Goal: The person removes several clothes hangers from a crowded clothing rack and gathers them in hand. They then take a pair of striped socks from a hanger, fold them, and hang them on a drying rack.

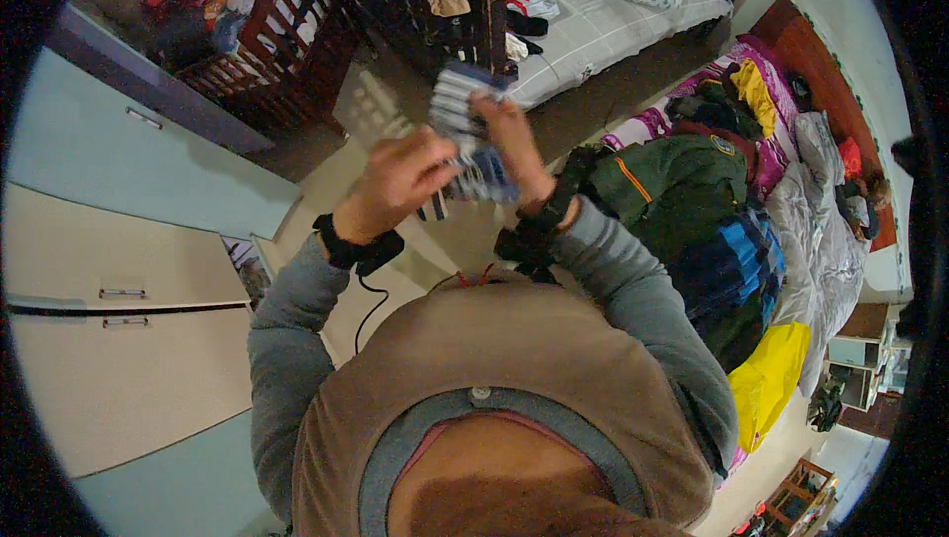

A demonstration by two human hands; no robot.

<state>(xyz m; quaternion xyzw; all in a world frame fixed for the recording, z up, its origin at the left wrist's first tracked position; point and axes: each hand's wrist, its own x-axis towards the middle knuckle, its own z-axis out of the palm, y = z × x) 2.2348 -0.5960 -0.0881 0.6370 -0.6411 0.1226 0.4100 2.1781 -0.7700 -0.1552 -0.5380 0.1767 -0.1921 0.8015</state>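
A small blue-and-white striped cloth (pixel 451 101), blurred by motion, is held up in front of my chest. My right hand (pixel 513 142) grips it from the right, with the thumb lying over the stripes. At its left edge, the curled fingers of my left hand (pixel 404 179) pinch the fabric, though blur hides the exact contact. Folds of the same cloth hang below and between both hands. Each wrist wears a black strap with a device, and a black cable (pixel 361 318) runs down from the left one.
Pale cabinets (pixel 126 240) with metal handles stand at left. A dark wooden slatted crib (pixel 274 55) heaped with cloth is ahead. A bed with a checked sheet (pixel 600 36) lies beyond a dark post (pixel 493 10). At right, another bed carries a dark green garment (pixel 675 173), grey quilt (pixel 823 240) and yellow bag (pixel 771 381).
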